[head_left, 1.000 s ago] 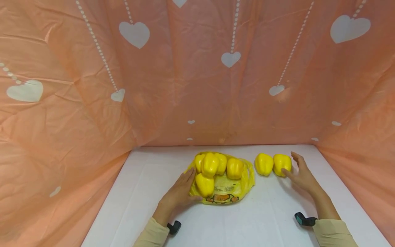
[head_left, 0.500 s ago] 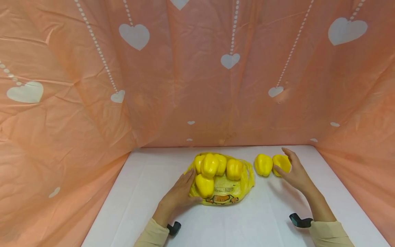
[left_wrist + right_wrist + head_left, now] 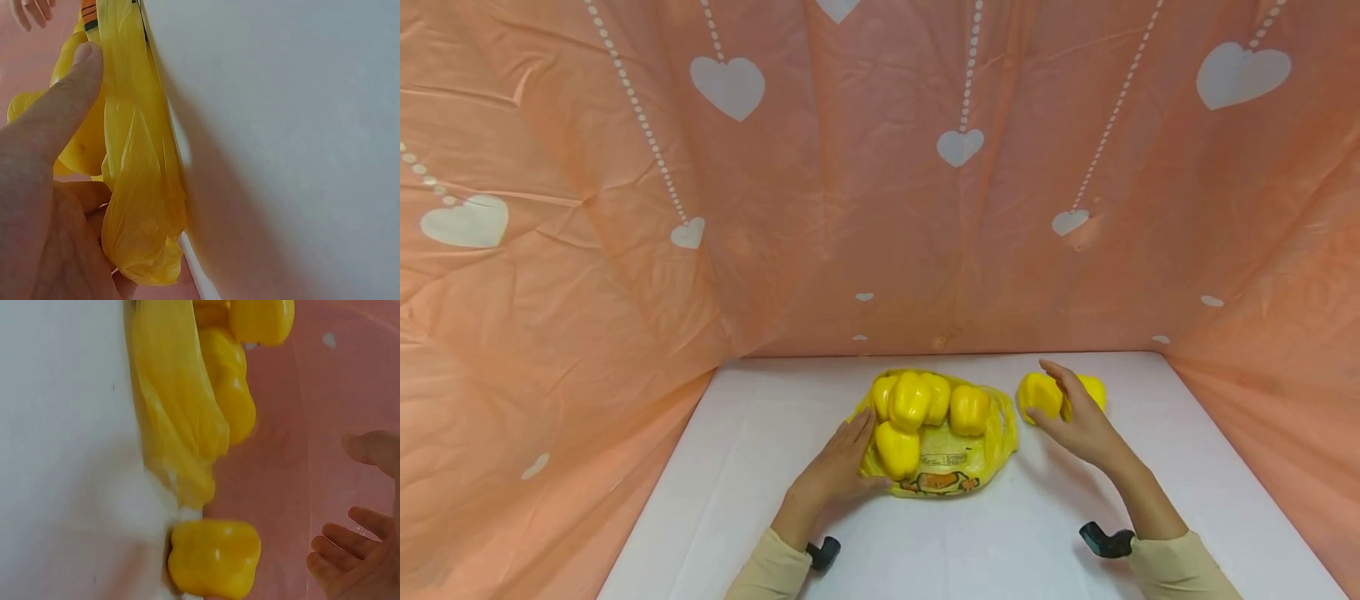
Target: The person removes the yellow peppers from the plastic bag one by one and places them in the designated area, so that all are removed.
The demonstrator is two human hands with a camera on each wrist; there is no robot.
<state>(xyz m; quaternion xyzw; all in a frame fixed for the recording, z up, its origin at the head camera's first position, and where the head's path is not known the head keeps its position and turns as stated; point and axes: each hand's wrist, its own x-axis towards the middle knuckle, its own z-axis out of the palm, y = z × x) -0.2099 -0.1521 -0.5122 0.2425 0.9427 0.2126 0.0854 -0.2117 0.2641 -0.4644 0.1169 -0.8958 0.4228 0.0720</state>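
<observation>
A yellow plastic bag (image 3: 996, 454) with an orange print lies flat on the white table. Several yellow bell peppers (image 3: 910, 402) sit on it, one bell pepper (image 3: 898, 450) at its near left. My left hand (image 3: 835, 471) rests along the bag's left edge, fingers extended beside the peppers; in the left wrist view the thumb lies against the bag. To the bag's right stand two more bell peppers, a left one (image 3: 1033, 390) and a right one (image 3: 1095, 390). My right hand (image 3: 1082, 429) overlaps both in the head view, thumb and fingers spread, holding nothing.
The white table (image 3: 970, 550) reaches back to a peach-coloured sheet (image 3: 880, 208) with white hearts. That sheet also rises on the left and right sides. A black wrist device (image 3: 1107, 542) sits at the right wrist, another black device (image 3: 825, 553) at the left.
My right hand has moved left, from the right bell pepper toward the left one of the pair. The left hand, bag and peppers have stayed in place.
</observation>
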